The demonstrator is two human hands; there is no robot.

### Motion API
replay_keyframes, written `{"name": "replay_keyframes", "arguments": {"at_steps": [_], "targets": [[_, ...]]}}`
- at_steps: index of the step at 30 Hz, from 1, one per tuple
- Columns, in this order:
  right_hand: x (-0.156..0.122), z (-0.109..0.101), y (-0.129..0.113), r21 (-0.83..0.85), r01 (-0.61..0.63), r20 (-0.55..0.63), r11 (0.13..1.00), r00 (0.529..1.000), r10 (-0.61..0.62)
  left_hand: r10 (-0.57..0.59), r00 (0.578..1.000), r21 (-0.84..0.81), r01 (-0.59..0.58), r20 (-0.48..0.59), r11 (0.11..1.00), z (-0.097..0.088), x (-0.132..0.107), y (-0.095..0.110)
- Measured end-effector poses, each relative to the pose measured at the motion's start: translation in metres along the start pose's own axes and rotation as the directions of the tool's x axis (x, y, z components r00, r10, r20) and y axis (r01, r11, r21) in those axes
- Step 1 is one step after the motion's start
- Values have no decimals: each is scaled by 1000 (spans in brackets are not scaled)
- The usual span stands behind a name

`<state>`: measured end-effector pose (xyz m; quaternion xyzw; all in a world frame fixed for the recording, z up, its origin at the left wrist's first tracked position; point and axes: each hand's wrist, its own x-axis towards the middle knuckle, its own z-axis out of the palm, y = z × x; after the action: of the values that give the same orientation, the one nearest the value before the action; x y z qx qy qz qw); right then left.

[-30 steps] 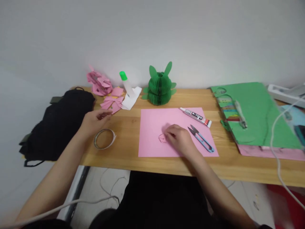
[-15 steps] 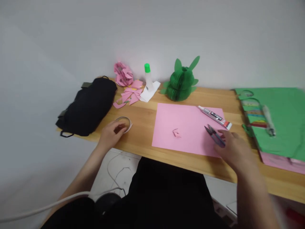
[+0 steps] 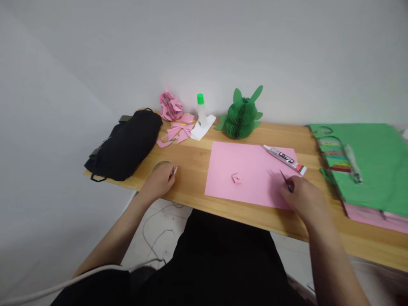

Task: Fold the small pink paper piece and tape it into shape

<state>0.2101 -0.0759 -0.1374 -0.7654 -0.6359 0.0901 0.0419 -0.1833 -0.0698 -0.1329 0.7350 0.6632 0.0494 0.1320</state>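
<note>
My left hand (image 3: 160, 180) lies over a roll of clear tape (image 3: 163, 165) on the wooden desk (image 3: 191, 161), fingers curled round it. My right hand (image 3: 304, 199) is closed on small thread snips (image 3: 286, 180), whose blade tips stick out over the right part of a pink paper sheet (image 3: 248, 170). A small folded pink paper piece (image 3: 236, 179) lies in the middle of that sheet, apart from both hands. A glue tube (image 3: 284, 158) lies at the sheet's far right corner.
A black bag (image 3: 127, 142) sits at the desk's left end. At the back stand pink paper scraps (image 3: 174, 132), a crumpled pink paper flower (image 3: 171, 106), a green-capped glue bottle (image 3: 201, 111) and a green honeycomb paper figure (image 3: 242, 117). Green paper sheets (image 3: 369, 161) lie on the right.
My right hand left the small folded piece, moved right and closed on the snips. My left hand came down onto the tape roll. The view shifted left.
</note>
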Motion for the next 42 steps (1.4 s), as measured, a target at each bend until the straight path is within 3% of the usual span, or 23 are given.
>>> {"name": "replay_keyframes", "arguments": {"at_steps": [7,12,16,21,25,27,30,36,42], "targets": [[-19,-9,-18,169,158,0,973,987,-160,-147,982,121,132,120,984,-12,8,9],[-31,-9,-36,307,267,39,913,955,-292,-283,953,168,264,103,950,-11,4,17],[-34,-9,-40,389,284,41,876,945,-325,-289,954,133,277,84,952,-13,5,14],[-38,-2,-24,442,186,-28,877,981,-193,-228,970,-38,232,81,972,-15,-2,15],[-47,-3,-18,556,200,-95,807,980,-177,-104,987,-307,137,122,942,-21,-14,43],[-48,-8,-22,621,233,-138,748,972,-188,19,991,-611,65,130,789,-24,-15,63],[-48,-19,-32,635,263,-160,726,965,-209,147,968,-793,73,201,605,-25,-8,87],[-50,-31,-46,654,311,-95,690,938,-333,290,935,-900,64,206,432,-20,0,105],[-54,-42,-53,661,305,-31,686,924,-382,338,921,-913,42,193,405,-23,-4,117]]}}
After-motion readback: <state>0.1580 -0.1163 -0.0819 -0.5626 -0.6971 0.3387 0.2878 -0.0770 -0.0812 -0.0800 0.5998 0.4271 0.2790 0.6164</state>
